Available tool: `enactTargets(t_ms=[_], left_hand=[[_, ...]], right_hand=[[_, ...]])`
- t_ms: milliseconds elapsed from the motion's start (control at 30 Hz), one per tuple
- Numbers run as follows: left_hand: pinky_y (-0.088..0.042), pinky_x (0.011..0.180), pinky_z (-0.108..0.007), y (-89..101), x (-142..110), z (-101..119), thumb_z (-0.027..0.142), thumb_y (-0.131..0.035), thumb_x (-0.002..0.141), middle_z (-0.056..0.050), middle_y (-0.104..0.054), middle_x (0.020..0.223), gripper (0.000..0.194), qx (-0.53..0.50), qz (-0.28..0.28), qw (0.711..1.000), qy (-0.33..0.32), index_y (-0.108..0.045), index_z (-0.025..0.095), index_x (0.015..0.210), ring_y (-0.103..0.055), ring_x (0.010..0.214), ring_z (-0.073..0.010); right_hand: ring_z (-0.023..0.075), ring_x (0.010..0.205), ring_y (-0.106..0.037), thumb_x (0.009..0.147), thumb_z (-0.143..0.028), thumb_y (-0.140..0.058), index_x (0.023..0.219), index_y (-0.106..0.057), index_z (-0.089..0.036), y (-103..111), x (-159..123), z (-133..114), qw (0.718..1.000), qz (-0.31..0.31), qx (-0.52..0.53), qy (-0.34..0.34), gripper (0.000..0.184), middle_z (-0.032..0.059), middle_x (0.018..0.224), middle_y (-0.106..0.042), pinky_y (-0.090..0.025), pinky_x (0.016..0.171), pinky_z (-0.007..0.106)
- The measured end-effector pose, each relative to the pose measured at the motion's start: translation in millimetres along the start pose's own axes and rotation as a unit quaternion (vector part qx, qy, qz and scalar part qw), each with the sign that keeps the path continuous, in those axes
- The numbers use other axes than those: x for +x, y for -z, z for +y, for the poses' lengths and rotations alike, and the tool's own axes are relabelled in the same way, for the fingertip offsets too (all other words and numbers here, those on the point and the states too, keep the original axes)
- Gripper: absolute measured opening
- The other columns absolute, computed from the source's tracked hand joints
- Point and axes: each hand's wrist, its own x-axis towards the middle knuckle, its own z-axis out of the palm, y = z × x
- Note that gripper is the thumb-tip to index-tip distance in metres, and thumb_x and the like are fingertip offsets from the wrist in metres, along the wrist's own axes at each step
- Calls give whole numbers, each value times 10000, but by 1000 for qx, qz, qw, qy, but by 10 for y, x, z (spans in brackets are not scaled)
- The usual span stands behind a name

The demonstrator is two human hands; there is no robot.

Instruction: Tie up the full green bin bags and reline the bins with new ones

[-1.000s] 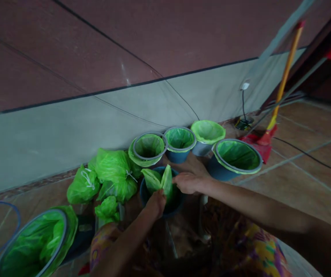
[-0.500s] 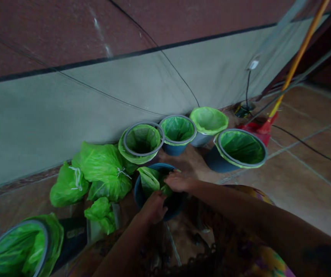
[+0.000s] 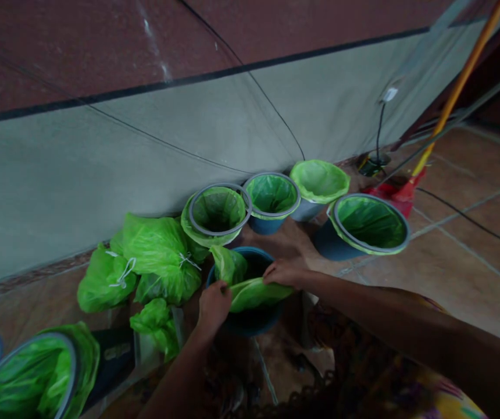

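A green bin liner (image 3: 256, 294) is stretched between my two hands across the mouth of a dark blue bin (image 3: 252, 334) standing on the floor. My left hand (image 3: 215, 305) pinches the liner's edge on the left side. On the right, my right hand (image 3: 284, 273) grips the same edge near the bin's rim. Part of the liner stands up in a fold at the bin's far left. The bin's inside is dark, and the lower end of the liner is hidden there.
Several lined bins, including one with a grey ring (image 3: 271, 212), stand along the wall. Another lined bin (image 3: 363, 227) is to the right. Tied green bags (image 3: 158, 250) and a crumpled green bag (image 3: 156, 326) lie left. A red dustpan (image 3: 396, 195) and cables are further right.
My hands have moved apart, the left one leftward and the right one slightly right. The liner's edge, bunched between them before, is now pulled out wide over the bin.
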Motion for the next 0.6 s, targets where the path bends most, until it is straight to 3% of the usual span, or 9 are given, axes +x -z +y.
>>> enactTargets(t_ms=[133, 267, 333, 400, 500, 600], left_hand=[[-473, 931, -307, -34, 4, -36, 268, -608, 849, -124, -698, 1114, 340, -16, 46, 999, 9, -664, 136, 1157, -659, 1014, -218], [-484, 978, -316, -99, 25, -105, 39, -536, 759, -138, -588, 1241, 457, -36, 111, 992, -53, -626, 126, 1199, -646, 1019, -193], [-484, 1008, -316, -144, 31, -100, -5, -495, 732, -113, -556, 1265, 512, -66, 124, 984, -114, -620, 165, 1198, -623, 1070, -185], [-483, 1031, -318, -191, 21, -48, 0, -483, 741, -97, -543, 1264, 517, -97, 121, 975, -158, -615, 195, 1200, -600, 1121, -186], [-485, 1045, -321, -243, -16, 79, 21, -478, 766, -96, -514, 1306, 517, -134, 105, 969, -177, -590, 211, 1234, -575, 1176, -192], [-505, 1021, -316, -263, -46, 164, 33, -502, 764, -103, -440, 1416, 563, -154, 92, 970, -165, -539, 213, 1296, -577, 1178, -195]], right_hand=[[168, 684, -641, 701, -138, -627, 869, -716, -114, 67, -62, 31, 999, 15, 43, -29, 191, 83, 840, -725, -476, 547, 213], [164, 680, -622, 642, -89, -641, 954, -698, -118, 117, -128, 72, 994, -92, -34, -45, 319, 67, 853, -718, -435, 499, 200], [179, 775, -638, 639, -166, -719, 1132, -661, -147, 102, -153, 53, 990, -117, -75, -16, 496, 65, 980, -715, -460, 548, 208], [193, 871, -638, 666, -302, -768, 1237, -616, -149, 49, -160, -19, 985, -92, -131, 59, 610, 77, 1060, -699, -478, 643, 226], [197, 901, -631, 768, -410, -711, 1143, -677, -129, -83, -129, -184, 959, -53, -225, 164, 470, 87, 1020, -708, -458, 731, 244], [189, 836, -643, 855, -341, -616, 906, -747, -138, -214, -74, -320, 937, -42, -290, 191, 247, 75, 878, -726, -452, 727, 248]])
